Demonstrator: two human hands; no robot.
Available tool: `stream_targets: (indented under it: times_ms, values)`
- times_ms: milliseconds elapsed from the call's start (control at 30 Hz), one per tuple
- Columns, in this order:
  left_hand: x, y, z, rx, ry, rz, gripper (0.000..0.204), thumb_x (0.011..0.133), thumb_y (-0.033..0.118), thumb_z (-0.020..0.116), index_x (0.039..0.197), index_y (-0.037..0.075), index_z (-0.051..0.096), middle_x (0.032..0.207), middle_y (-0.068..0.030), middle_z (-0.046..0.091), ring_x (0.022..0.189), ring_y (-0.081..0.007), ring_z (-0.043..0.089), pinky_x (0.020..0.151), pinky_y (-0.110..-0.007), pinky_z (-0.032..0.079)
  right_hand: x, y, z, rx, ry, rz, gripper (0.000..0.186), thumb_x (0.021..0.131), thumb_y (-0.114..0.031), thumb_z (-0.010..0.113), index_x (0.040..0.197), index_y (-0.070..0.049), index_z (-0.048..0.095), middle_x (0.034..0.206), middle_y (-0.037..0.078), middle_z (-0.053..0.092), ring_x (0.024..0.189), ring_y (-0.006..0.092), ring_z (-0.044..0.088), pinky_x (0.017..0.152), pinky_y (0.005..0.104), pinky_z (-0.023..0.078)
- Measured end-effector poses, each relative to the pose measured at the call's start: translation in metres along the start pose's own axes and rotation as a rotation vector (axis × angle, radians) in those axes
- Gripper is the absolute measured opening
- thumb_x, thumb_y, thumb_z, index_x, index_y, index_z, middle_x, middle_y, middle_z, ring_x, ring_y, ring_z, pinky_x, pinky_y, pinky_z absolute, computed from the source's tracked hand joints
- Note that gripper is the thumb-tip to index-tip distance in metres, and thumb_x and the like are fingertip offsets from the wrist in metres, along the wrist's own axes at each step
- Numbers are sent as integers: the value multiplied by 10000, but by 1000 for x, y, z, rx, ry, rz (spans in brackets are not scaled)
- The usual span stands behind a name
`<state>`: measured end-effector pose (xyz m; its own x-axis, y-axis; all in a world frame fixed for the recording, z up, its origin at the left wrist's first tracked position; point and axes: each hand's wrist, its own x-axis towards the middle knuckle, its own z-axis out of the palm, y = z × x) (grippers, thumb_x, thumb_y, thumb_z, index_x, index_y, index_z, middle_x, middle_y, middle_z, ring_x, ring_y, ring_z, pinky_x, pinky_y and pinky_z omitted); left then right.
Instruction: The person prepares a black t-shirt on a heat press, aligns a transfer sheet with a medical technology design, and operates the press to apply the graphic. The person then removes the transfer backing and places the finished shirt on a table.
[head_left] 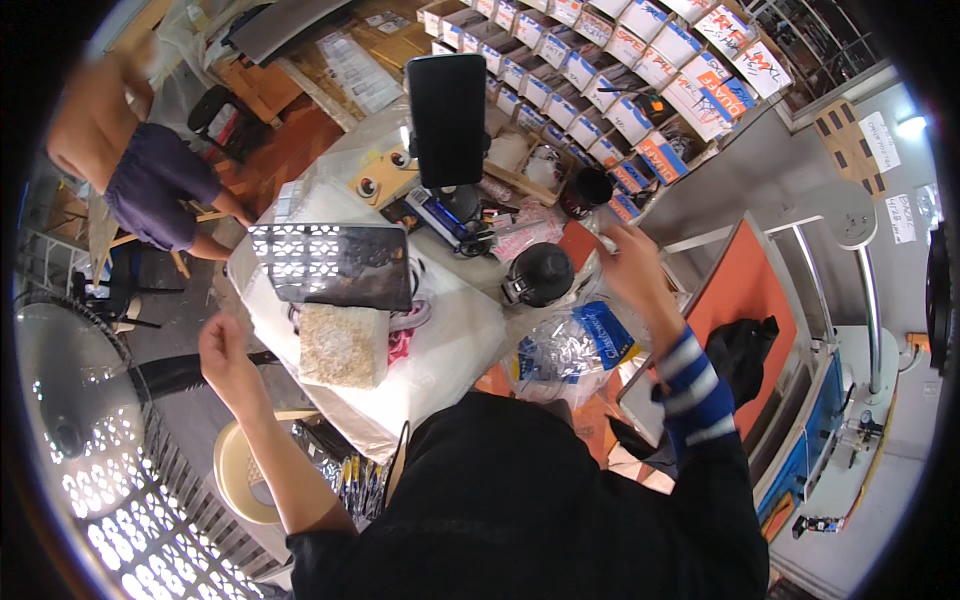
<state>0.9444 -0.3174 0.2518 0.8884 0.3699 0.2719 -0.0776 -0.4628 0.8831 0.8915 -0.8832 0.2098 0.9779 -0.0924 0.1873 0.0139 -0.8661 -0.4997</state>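
Note:
My left hand (224,350) is raised in the air beside the table's left edge, its fingers curled in and nothing visible in them. Nearest to it are a cream, rough-surfaced foam block (342,346) and a dark glossy panel (350,268) that reflects a lattice pattern. My right hand (634,262) reaches over the table's right side, fingers bent but apart, with nothing seen between them. Left of it stand a black round-lidded container (541,274) and a black cup (587,190). Below lies a clear plastic bag with a blue and yellow label (602,334).
A phone (447,120) stands upright at the table's far side. Shelves of labelled white boxes (640,70) rise at the back. On my right is a tilted orange board (740,290) in a metal frame; at left, a fan (75,390) and another person (140,150).

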Motion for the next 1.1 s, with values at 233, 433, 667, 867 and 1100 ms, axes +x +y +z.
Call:
stream_targets:
  times_ms: [233, 433, 667, 867, 1100]
  values:
    - [-61, -47, 9, 415, -23, -19, 186, 956, 86, 670, 1107, -23, 668, 1043, -137, 681, 947, -255, 650, 887, -365, 514, 117, 3, 106, -528, -39, -272, 173, 826, -162, 665, 946, -52, 724, 1037, 156, 725, 980, 336, 655, 866, 437, 484]
    - [-82, -56, 15, 517, -110, -109, 225, 931, 81, 690, 1132, -18, 671, 1074, -161, 664, 1005, -318, 634, 926, -418, 499, 143, 10, 122, -654, -277, -175, 172, 776, -195, 709, 911, -99, 758, 934, 103, 752, 1020, 279, 671, 869, 436, 434]
    - [-92, -49, 32, 508, -408, -235, 677, 947, 364, 732, 1463, 12, 471, 1405, -257, 531, 1308, -428, 512, 1105, -489, 412, 157, -7, 110, -527, -254, -139, 187, 799, -170, 684, 943, -75, 754, 982, 134, 752, 1044, 304, 685, 900, 460, 465]
    - [-51, -68, 7, 481, -126, -76, 360, 989, 259, 673, 1219, -18, 658, 1150, -195, 679, 1039, -350, 638, 947, -433, 491, 182, -31, 77, -453, -218, -203, 168, 820, -158, 665, 935, -55, 730, 1001, 160, 743, 1012, 336, 694, 877, 480, 503]
    - [89, 54, 59, 229, -170, 137, 245, 937, 96, 680, 1160, -6, 686, 1103, -150, 714, 1054, -252, 687, 949, -356, 520, 255, -53, 52, -293, -92, -432, 128, 857, -139, 631, 963, -88, 680, 942, 148, 677, 846, 380, 702, 714, 492, 566]
